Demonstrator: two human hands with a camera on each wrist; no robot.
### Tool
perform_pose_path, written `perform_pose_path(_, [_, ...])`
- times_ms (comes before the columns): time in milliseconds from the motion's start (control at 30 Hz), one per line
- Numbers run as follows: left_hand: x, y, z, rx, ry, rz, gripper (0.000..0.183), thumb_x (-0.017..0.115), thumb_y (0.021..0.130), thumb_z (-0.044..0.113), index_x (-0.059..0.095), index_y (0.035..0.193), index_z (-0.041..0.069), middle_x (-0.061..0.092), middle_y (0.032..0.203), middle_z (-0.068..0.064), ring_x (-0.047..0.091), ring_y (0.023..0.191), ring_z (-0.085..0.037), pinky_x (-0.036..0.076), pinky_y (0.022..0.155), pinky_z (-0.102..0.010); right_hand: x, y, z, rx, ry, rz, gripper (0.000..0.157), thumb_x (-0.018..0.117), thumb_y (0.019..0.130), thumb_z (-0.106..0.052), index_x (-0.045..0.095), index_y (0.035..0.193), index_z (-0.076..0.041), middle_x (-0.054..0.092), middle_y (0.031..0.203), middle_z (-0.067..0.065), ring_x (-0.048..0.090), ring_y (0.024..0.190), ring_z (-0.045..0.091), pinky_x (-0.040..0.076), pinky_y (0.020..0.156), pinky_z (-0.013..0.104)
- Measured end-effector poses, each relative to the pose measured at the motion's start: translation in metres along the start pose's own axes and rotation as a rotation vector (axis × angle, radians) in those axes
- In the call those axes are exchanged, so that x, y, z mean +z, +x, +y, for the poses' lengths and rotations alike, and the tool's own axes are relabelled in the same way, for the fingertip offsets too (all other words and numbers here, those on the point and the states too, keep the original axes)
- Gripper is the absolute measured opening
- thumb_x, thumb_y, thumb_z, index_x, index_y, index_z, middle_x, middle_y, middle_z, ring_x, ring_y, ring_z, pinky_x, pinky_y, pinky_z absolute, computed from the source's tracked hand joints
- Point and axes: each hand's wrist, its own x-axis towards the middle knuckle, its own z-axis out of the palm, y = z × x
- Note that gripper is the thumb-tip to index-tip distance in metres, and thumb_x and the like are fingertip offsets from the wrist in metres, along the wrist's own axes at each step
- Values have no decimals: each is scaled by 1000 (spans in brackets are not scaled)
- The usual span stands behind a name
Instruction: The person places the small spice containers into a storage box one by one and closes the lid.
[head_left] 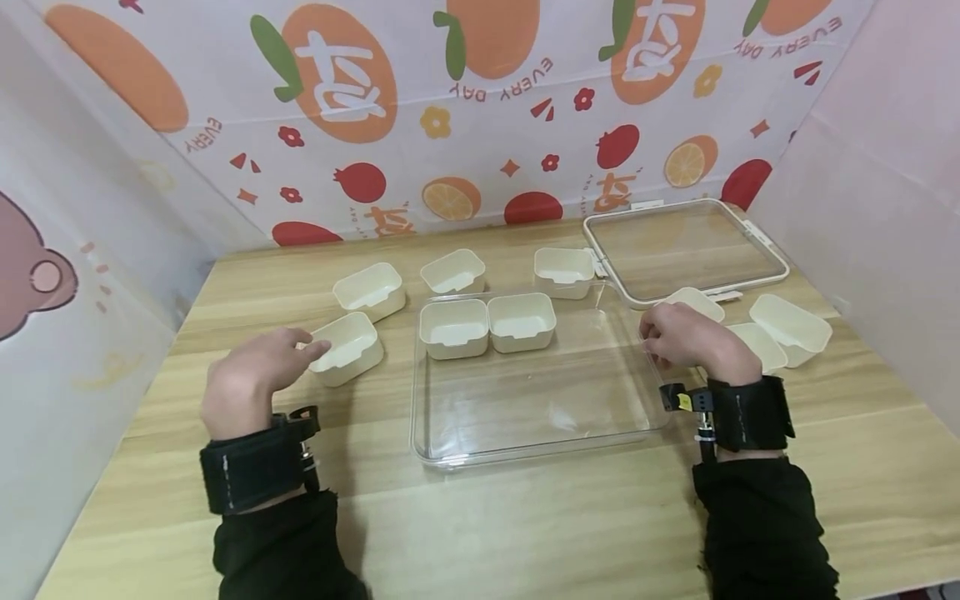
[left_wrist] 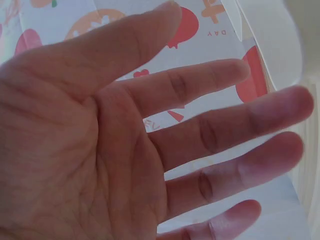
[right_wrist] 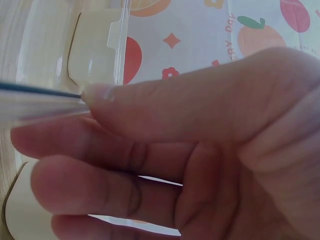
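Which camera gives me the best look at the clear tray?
The head view: it shows nearly the whole tray from above, with two bins inside. The right wrist view catches only part of it; the left wrist view shows none that I can make out.

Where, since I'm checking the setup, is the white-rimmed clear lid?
In the head view, the white-rimmed clear lid lies at the back right of the table, just right of a cream bin and beyond the right hand.
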Motion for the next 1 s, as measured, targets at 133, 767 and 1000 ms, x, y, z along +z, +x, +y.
perform_pose_path(133, [5, 7, -3, 40, -17, 33, 84, 50, 84, 55, 22, 136, -6, 23, 132, -38, 24, 115, -52, 29, 86, -68, 0, 0, 1, 7, -5, -2, 11, 55, 85, -4, 58, 90, 5, 58, 60, 1, 53, 55, 13, 45, 60, 37])
perform_pose_path(767, [26, 38, -13, 193, -32, 143, 77, 69, 74, 27, 31, 126, -16, 36, 119, -35, 36, 102, -41, 37, 85, -56, 5, -2, 2, -11, -4, 28, 11, 55, 84, -3, 58, 91, 6, 58, 61, 3, 53, 55, 14, 43, 55, 34])
perform_pose_path(1000, [30, 39, -13, 164, -22, 162, 72, 69, 73, 28, 38, 121, -16, 38, 107, -30, 32, 95, -41, 37, 75, -51, 8, 0, 3, -6, -6, 26, 11, 55, 84, -2, 57, 90, 6, 58, 61, 3, 53, 56, 13, 43, 55, 33])
